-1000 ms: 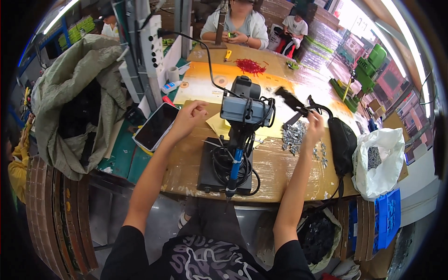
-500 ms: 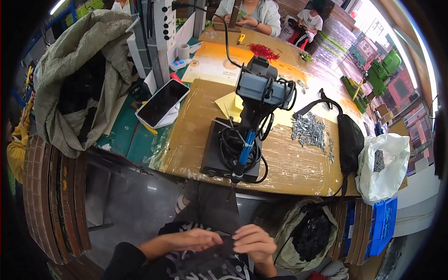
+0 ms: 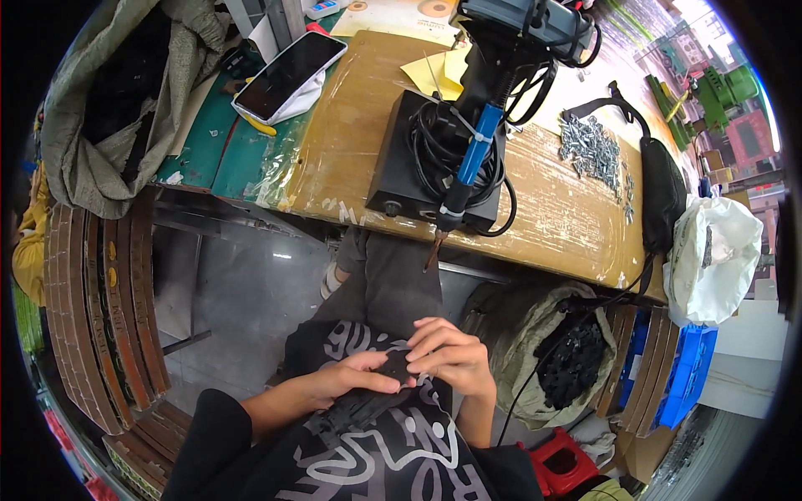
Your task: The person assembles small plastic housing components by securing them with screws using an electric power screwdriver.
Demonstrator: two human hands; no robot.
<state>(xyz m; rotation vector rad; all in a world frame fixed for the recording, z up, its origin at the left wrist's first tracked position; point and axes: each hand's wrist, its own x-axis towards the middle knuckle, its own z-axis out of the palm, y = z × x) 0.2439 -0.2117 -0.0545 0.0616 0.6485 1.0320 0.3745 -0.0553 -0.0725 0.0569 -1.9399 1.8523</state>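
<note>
Beside a film-wrapped workbench (image 3: 543,225) stands a sack (image 3: 514,359) of black pieces; a blue-handled soldering iron (image 3: 478,154) points downward, untouched. Before a black T-shirt (image 3: 376,463), the left hand (image 3: 355,376) and right hand (image 3: 455,357) close curled fingers on a black plastic part (image 3: 365,407). Handling appears under way, unfinished; small metal pieces (image 3: 591,149) lie heaped.

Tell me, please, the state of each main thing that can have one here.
Black part: held in both hands
Left hand: gripping
Right hand: fingers curled, gripping
Phone: face up, screen dark
Blue-handled tool: tip down, power unclear
Metal pieces: loose, piled
White bag: open
Left sack: open
Right sack: open
Black pouch: closure unclear
</note>
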